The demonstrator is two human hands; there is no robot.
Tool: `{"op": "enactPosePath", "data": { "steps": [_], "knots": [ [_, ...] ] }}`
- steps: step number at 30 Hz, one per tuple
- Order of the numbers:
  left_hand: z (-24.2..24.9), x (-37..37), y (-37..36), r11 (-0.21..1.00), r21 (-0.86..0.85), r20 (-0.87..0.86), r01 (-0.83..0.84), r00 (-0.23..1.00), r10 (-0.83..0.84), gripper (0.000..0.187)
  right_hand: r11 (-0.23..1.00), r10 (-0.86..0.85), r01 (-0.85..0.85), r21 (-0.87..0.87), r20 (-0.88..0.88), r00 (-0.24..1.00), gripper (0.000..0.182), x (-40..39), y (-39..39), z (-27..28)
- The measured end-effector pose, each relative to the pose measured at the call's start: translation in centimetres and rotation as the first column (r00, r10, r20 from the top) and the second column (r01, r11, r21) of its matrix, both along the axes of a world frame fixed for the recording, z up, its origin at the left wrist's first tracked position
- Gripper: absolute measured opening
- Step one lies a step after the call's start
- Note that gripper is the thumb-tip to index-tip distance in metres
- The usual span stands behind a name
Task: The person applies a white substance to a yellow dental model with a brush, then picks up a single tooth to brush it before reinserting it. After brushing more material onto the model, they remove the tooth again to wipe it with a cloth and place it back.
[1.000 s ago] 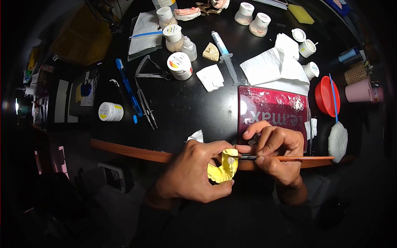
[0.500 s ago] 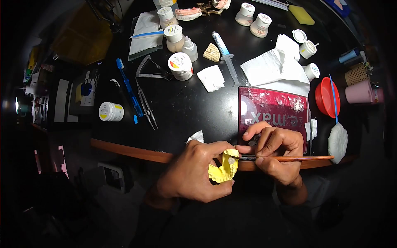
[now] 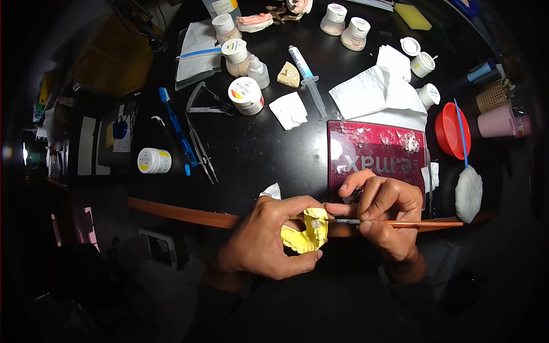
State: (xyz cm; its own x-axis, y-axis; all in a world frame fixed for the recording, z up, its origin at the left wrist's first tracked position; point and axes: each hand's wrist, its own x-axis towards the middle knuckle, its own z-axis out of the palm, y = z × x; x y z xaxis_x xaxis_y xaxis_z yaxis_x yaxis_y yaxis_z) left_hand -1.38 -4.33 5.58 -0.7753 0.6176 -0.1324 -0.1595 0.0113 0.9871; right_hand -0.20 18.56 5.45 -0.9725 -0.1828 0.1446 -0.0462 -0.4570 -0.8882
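Note:
My left hand [image 3: 269, 237] is closed round a yellow dental model [image 3: 309, 234] at the table's front edge. A small whitish, translucent piece sits on the model's row of teeth. In my right hand [image 3: 389, 208] is a thin brush [image 3: 414, 224] with a reddish-brown handle, pinched between thumb and fingers. The brush points left, its tip close to the whitish piece; whether they touch I cannot tell. Just beyond my right hand lies a dark red glass slab [image 3: 377, 140] with white residue on it.
Several jars, one of them white [image 3: 246, 96], stand at the back. A syringe [image 3: 307, 80], white tissues [image 3: 366, 91], a blue toothbrush [image 3: 178, 128], tweezers [image 3: 201, 150] and a white jar [image 3: 154, 161] lie about. At right are a red bowl [image 3: 452, 131] and a white pad [image 3: 469, 194].
The yellow model has tilted slightly and shifted a little left in my left hand. The brush handle has dropped slightly toward level. The view of the table has moved a little.

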Motion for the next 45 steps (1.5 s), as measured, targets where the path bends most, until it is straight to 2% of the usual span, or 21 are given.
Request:
{"op": "enactPosePath", "data": {
  "steps": [3, 7, 10, 13, 17, 19, 22, 25, 28, 45],
  "knots": [
    [-0.2, 0.0, -0.2, 0.993, 0.117, 0.156, 0.009, 0.987, -0.028, 0.04, 0.999, -0.042, 0.043, 0.009, -0.014, 0.999, 0.011, 0.4, -0.4, 0.1],
    [-1.0, 0.2, -0.3, 0.957, 0.291, 0.287, 0.006, 0.953, -0.093, 0.046, 0.975, -0.106, 0.141, 0.17, -0.202, 0.974, 0.014, 0.7, -0.6, -0.6],
    [-1.3, 0.2, -0.3, 0.946, 0.323, 0.264, 0.018, 0.959, -0.108, 0.049, 0.954, -0.124, 0.195, 0.228, -0.292, 0.948, 0.015, 0.9, -0.8, -0.5],
    [-0.4, 0.3, 0.0, 0.959, 0.273, 0.362, -0.071, 0.931, -0.034, 0.053, 0.941, -0.145, 0.228, 0.249, -0.311, 0.939, 0.017, 1.2, -1.1, -0.5],
    [-0.2, 0.3, 0.0, 0.965, 0.252, 0.349, -0.071, 0.937, -0.022, 0.051, 0.913, -0.126, 0.261, 0.314, -0.39, 0.912, 0.017, 1.5, -0.9, -0.6],
    [-0.1, 0.4, -0.1, 0.973, 0.219, 0.324, -0.072, 0.946, -0.003, 0.05, 0.919, -0.142, 0.278, 0.28, -0.422, 0.895, 0.017, 1.5, -1.2, -0.9],
    [-0.2, 0.4, 0.0, 0.984, 0.17, 0.17, -0.056, 0.985, 0.027, 0.047, 0.921, -0.121, 0.274, 0.278, -0.463, 0.878, 0.017, 1.2, -1.2, -0.4],
    [0.3, 0.5, 0.0, 0.993, 0.104, 0.141, -0.064, 0.989, 0.049, 0.044, 0.92, -0.097, 0.261, 0.292, -0.476, 0.874, 0.017, 1.2, -1.1, -0.2],
    [0.2, 0.3, -0.2, 0.99, 0.138, 0.041, -0.017, 0.999, 0.011, 0.039, 0.915, -0.08, 0.257, 0.311, -0.483, 0.872, 0.018, 1.1, -1.1, 0.0],
    [0.0, 0.4, -0.1, 0.99, 0.142, 0.049, -0.018, 0.999, 0.011, 0.041, 0.923, -0.108, 0.26, 0.286, -0.455, 0.884, 0.017, 1.2, -1.1, -0.6]
  ]
}}
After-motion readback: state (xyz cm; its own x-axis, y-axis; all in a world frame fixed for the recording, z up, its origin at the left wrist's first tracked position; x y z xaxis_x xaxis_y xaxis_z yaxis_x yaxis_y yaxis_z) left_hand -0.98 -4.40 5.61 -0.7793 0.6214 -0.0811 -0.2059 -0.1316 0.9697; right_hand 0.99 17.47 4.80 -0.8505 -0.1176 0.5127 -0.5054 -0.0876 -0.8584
